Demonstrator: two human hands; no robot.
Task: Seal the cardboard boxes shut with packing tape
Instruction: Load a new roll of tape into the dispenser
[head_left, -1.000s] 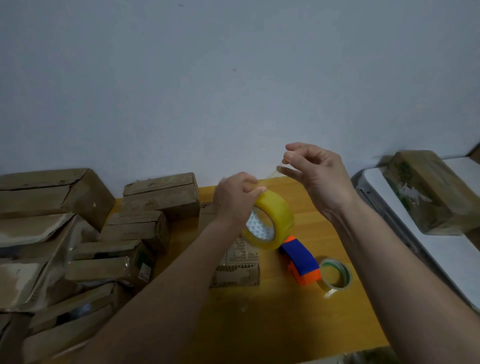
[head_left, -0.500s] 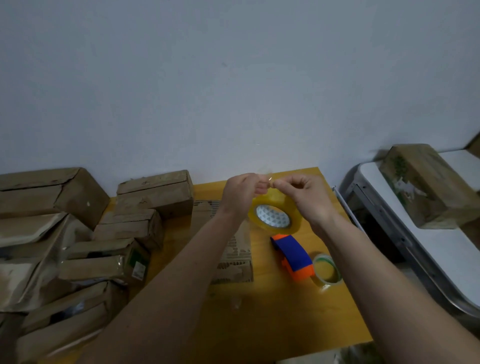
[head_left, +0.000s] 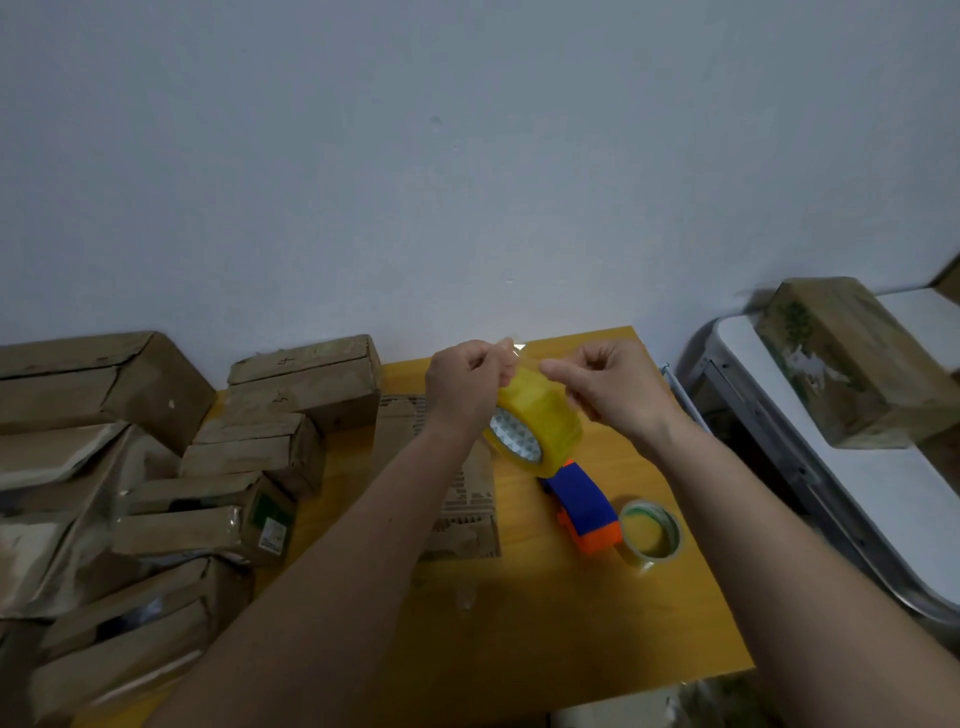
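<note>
I hold a yellow packing tape roll (head_left: 540, 426) up above the table between both hands. My left hand (head_left: 465, 387) pinches the tape's clear loose end at the roll's upper left. Against the roll's upper right side lies my right hand (head_left: 608, 389), its fingers curled and the forefinger on the top edge. A flat worn cardboard box (head_left: 462, 493) sits on the yellow table (head_left: 571, 623) under my left forearm, partly hidden by it.
Several brown cardboard boxes (head_left: 306, 384) are stacked along the table's left side. A blue and orange tape dispenser (head_left: 584, 506) and a small clear tape roll (head_left: 652, 530) lie at the right. Another box (head_left: 852, 364) rests on a white table (head_left: 909, 499) farther right.
A second ago my right hand was raised away from the roll; it came in to meet my left hand over it. Since then the hands have parted slightly and the roll has tilted up.
</note>
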